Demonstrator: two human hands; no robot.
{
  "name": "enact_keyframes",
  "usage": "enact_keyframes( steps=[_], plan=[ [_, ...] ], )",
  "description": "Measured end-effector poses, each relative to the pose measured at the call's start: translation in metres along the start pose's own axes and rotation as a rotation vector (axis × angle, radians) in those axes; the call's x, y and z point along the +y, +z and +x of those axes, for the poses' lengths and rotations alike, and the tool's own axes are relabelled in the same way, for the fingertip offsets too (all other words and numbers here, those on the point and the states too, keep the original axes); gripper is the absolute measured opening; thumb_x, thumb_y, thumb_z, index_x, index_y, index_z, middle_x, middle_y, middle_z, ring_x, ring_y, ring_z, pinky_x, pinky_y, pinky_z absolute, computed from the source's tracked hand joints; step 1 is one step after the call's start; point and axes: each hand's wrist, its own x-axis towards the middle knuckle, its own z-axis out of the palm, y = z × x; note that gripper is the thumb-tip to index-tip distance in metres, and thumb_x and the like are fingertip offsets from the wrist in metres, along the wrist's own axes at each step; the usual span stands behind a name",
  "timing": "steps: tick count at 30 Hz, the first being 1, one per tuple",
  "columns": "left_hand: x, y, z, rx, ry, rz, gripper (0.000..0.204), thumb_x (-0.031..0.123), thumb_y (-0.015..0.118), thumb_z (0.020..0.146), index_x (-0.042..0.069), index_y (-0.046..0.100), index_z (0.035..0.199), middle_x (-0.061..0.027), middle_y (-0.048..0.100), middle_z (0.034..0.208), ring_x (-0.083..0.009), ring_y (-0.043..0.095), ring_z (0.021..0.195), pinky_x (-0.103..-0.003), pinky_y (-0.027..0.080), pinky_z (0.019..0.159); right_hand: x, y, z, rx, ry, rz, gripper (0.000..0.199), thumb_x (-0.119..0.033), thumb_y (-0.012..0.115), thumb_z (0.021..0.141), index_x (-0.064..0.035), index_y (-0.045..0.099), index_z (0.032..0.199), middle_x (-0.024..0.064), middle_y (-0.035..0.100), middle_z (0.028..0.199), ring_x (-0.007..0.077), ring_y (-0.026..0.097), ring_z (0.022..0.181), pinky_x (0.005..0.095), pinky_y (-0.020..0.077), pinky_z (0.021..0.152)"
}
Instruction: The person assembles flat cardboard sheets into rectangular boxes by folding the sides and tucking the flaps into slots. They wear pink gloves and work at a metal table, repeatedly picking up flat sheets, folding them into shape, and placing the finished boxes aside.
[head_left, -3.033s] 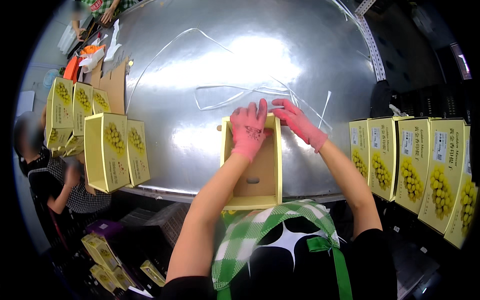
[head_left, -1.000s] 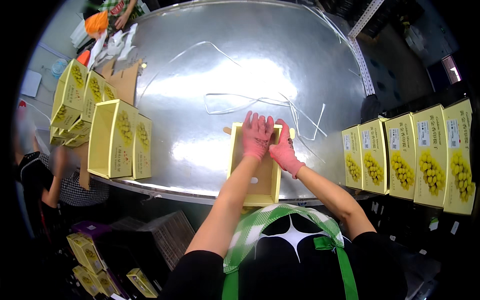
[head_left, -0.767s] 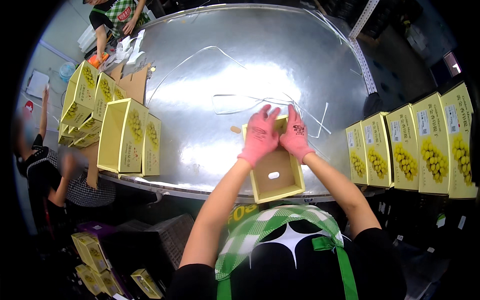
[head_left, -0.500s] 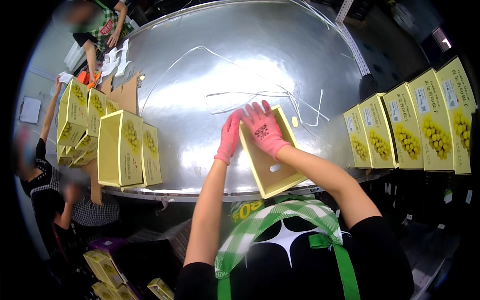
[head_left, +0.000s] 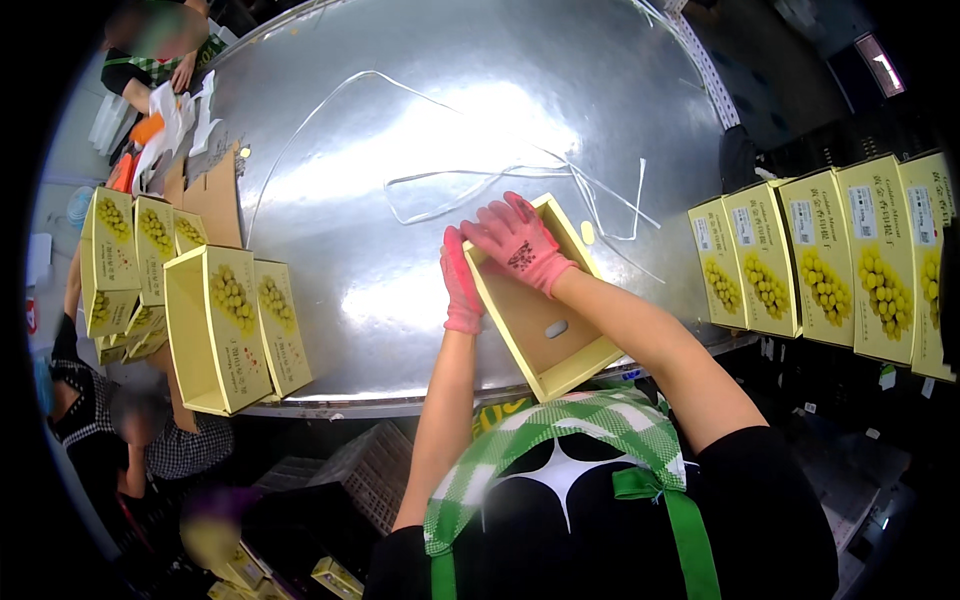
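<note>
An open yellow cardboard box (head_left: 565, 372) with a brown inside sits tilted near the table's front edge, its length running away from me. An oval hole shows in its bottom. My right hand (head_left: 520, 245), in a pink glove, bends over the wall at the far left corner and grips it, fingertips beyond the rim. Along the outside of the left wall lies my left hand (head_left: 463, 285), also in a pink glove, its fingers stretched out and close together by the same corner. Some of its fingers are hidden.
A metal table (head_left: 350, 240) carries loose white strapping (head_left: 440, 180). Grape-printed yellow boxes (head_left: 215, 330) stand at the left. More line the right side (head_left: 815, 260). A co-worker (head_left: 160, 60) handles white material at the far left; another person (head_left: 95, 400) is at the left.
The view has shifted slightly. My left hand has drawn in against the box's left wall, and my right hand has slid toward the far left corner.
</note>
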Motion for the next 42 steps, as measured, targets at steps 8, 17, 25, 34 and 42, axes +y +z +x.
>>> enact_keyframes(
  steps=[8,17,25,34,42],
  plan=[
    [0.011,0.014,-0.011,0.056,-0.112,-0.504,0.04,0.033,0.034,0.101,0.002,0.057,0.093,-0.0029,0.059,0.089,-0.0122,0.053,0.08,-0.028,0.043,0.075,-0.01,0.024,0.002,0.41,0.066,0.02,0.045,-0.013,0.065,0.071,-0.0224,0.051,0.113,0.0045,0.044,0.11,0.0233,0.046,0.107,0.0515,0.0304,0.105],
    [0.003,0.014,-0.005,0.106,-0.056,-0.32,0.037,0.034,0.034,0.1,0.005,0.055,0.094,-0.0041,0.058,0.091,-0.0134,0.053,0.084,-0.028,0.044,0.077,-0.009,0.021,0.009,0.372,0.065,0.084,0.044,-0.012,0.063,0.073,-0.0217,0.051,0.114,0.0063,0.042,0.112,0.0247,0.046,0.107,0.054,0.0286,0.106],
    [0.015,0.019,-0.008,0.147,-0.138,-0.475,0.038,0.035,0.033,0.1,0.004,0.054,0.096,-0.0031,0.058,0.093,-0.0123,0.053,0.084,-0.028,0.044,0.077,-0.002,0.011,0.012,0.352,-0.018,0.051,0.039,-0.013,0.062,0.074,-0.0223,0.055,0.111,0.0052,0.046,0.106,0.024,0.048,0.104,0.0523,0.0293,0.106],
    [0.006,0.019,-0.01,0.141,-0.101,-0.545,0.038,0.036,0.036,0.099,0.004,0.054,0.094,-0.004,0.058,0.091,-0.0136,0.053,0.083,-0.028,0.044,0.079,-0.007,0.03,0.007,0.501,0.025,0.027,0.042,-0.013,0.065,0.072,-0.0229,0.053,0.111,0.0036,0.043,0.108,0.0214,0.048,0.1,0.0515,0.0322,0.104],
    [0.027,0.003,0.0,0.13,-0.028,-0.139,0.046,0.041,0.034,0.099,0.005,0.048,0.123,-0.0076,0.053,0.118,-0.0194,0.05,0.109,-0.033,0.039,0.097,-0.005,-0.051,0.015,0.007,0.117,0.295,0.047,-0.011,0.06,0.079,-0.0116,0.047,0.125,0.0093,0.053,0.111,0.025,0.049,0.112,0.0453,0.0291,0.107]
  ],
)
